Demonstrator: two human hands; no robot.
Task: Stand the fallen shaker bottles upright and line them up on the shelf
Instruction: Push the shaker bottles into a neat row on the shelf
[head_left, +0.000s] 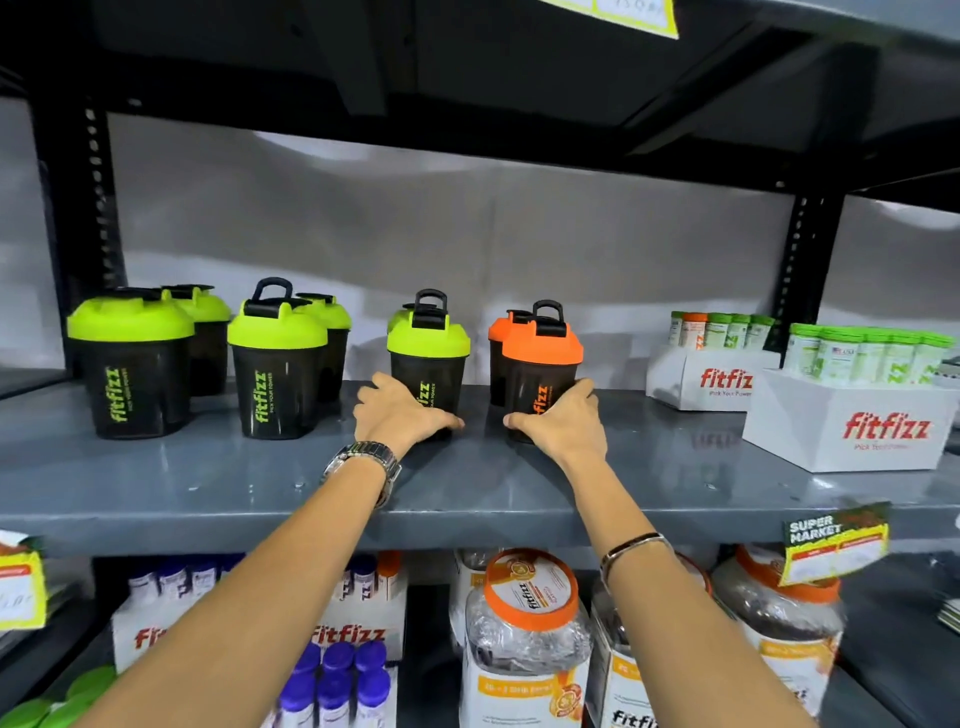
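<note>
Black shaker bottles stand upright on the grey shelf (467, 493). My left hand (400, 415) grips the base of a green-lidded shaker (431, 358) at the middle. My right hand (563, 421) grips the base of an orange-lidded shaker (543, 358) just to its right. A second shaker stands behind each of them, mostly hidden. Further left stand two more pairs of green-lidded shakers: one front bottle (278, 364) and another (132, 364) at the far left. No bottle in view lies on its side.
Two white boxes (841, 421) (711, 382) full of green-capped tubes stand at the shelf's right end. A black upright (802, 265) rises behind them. Below are large orange-lidded jars (524, 639) and boxes of purple-capped bottles (337, 675). Yellow price tags (836, 545) hang from the shelf's edge.
</note>
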